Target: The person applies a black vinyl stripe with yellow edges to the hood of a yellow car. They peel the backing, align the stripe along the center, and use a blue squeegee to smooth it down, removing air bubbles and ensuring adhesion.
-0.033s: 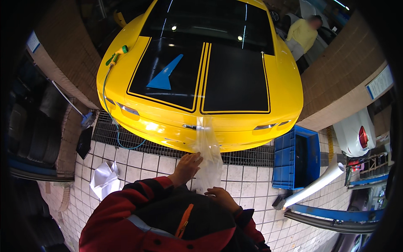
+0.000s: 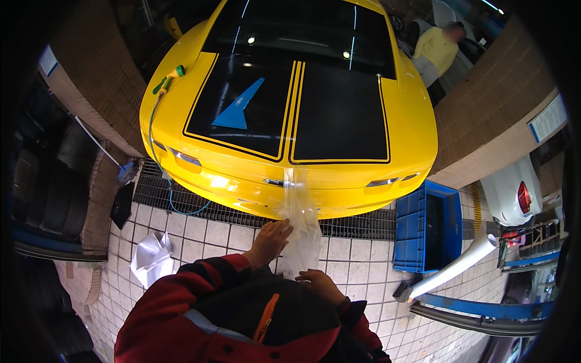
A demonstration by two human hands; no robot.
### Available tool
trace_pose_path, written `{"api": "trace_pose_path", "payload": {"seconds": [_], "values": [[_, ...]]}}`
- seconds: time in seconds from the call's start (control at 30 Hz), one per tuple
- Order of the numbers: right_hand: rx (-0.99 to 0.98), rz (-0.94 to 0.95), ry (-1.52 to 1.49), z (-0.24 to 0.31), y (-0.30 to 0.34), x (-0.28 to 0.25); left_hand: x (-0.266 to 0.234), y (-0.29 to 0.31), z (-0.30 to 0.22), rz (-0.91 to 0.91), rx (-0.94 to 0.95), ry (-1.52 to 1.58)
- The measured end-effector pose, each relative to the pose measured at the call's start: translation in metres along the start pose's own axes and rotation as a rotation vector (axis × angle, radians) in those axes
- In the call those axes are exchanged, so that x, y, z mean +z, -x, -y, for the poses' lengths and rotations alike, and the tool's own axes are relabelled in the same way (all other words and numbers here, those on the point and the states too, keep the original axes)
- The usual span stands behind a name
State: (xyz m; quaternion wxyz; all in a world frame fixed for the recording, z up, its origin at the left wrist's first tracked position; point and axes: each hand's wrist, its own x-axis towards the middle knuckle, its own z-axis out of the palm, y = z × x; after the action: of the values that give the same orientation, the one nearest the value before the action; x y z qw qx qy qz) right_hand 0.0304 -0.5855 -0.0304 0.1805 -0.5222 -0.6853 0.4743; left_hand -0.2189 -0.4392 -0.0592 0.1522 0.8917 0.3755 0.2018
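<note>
A strip of clear plastic film [image 2: 302, 233] hangs from the rear edge of a yellow car [image 2: 236, 172] down toward my body. My left hand [image 2: 270, 243] has its fingers bent closed at the film's left edge, just off the bumper. Lower and to the right, my right hand [image 2: 321, 285] pinches the film's near end. On the left black panel of the car lies a blue squeegee [image 2: 237, 109]. A green and yellow spray nozzle [image 2: 170, 78] with a thin hose rests on the car's left side.
Crumpled white sheet material [image 2: 151, 259] lies on the tiled floor at left. A blue crate [image 2: 411, 233] and a long white roll [image 2: 457, 266] are at right. A floor grate [image 2: 363, 225] runs under the bumper. Another person [image 2: 437, 49] is beyond the car at right.
</note>
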Motion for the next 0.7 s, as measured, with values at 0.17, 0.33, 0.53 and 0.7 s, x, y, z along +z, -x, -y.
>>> {"api": "trace_pose_path", "payload": {"seconds": [0.17,0.33,0.53,0.7], "values": [[0.001,0.002,-0.003,-0.003,-0.001,0.004,0.002,0.004,0.0,-0.003,0.016,-0.012],[-0.011,-0.009,0.009,-0.01,0.001,0.008,0.004,0.007,0.0,0.013,0.021,-0.007],[0.005,0.015,-0.008,-0.02,-0.001,0.013,0.008,0.009,-0.002,0.04,0.022,-0.014],[0.01,0.027,-0.013,-0.028,0.002,0.016,0.01,0.01,-0.002,0.062,0.027,-0.033]]}}
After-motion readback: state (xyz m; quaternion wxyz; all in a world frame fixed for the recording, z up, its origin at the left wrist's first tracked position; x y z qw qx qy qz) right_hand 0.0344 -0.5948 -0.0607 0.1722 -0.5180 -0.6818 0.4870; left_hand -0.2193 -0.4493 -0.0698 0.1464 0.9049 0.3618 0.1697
